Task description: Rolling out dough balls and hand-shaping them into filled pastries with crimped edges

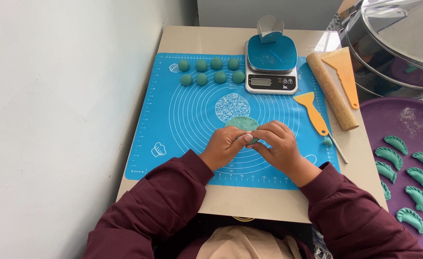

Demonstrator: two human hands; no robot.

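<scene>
Flat dough round (242,123), facing up

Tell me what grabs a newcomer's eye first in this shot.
At the centre, the left hand and right hand pinch a flat green dough round over the bright blue baking mat. Eight green dough balls sit in two rows at the mat's far left, beside a kitchen scale. At the right edge, pleated green dumplings lie on a purple tray.

A pale wooden table (250,201) stands against a plain white wall (53,120) on its left, lit by soft, even daylight, with a grey surface behind its far edge.
</scene>
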